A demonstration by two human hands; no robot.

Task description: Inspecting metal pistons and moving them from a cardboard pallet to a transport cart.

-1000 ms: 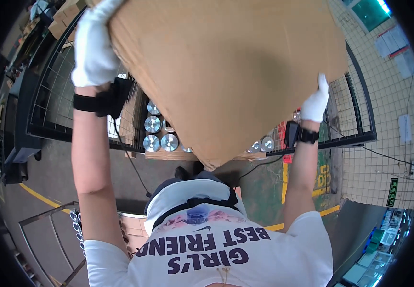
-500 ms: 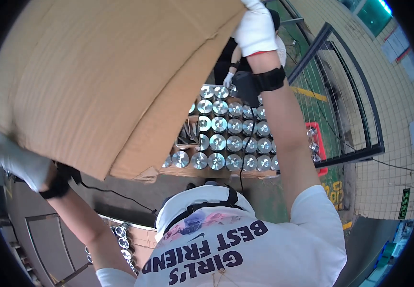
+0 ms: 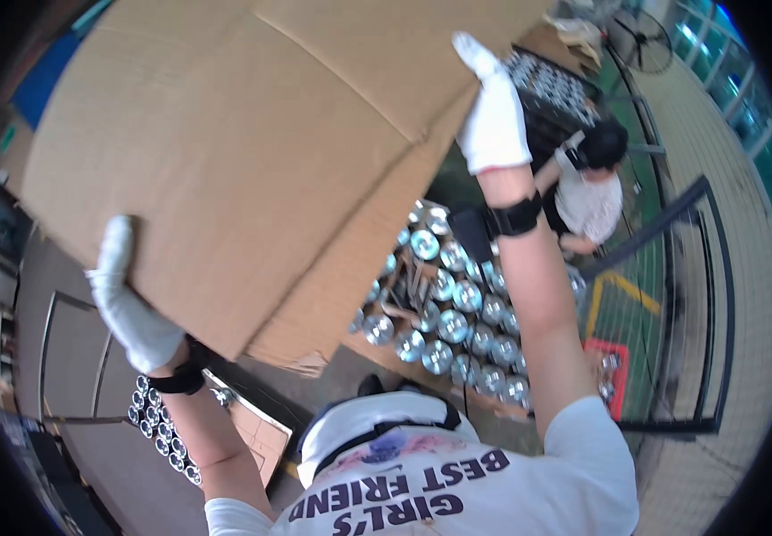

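Note:
A large brown cardboard sheet is raised in front of me and fills much of the upper left. My left hand, in a white glove, grips its lower left edge, with the thumb lying over the front face. On the right edge, higher up, my right hand holds the sheet the same way, also gloved in white. The fingers of both hands are mostly hidden behind the cardboard. Below the sheet stand rows of shiny round metal parts, partly covered by it from view.
A co-worker in a black cap is beyond my right arm. A red crate with metal parts and a dark mesh frame stand at right. More metal parts lie at lower left and far back.
My view has swung, so the co-worker and the back rows now show at right. The sheet sits differently in view, still in both hands; my left hand appears farther right, its thumb now visible.

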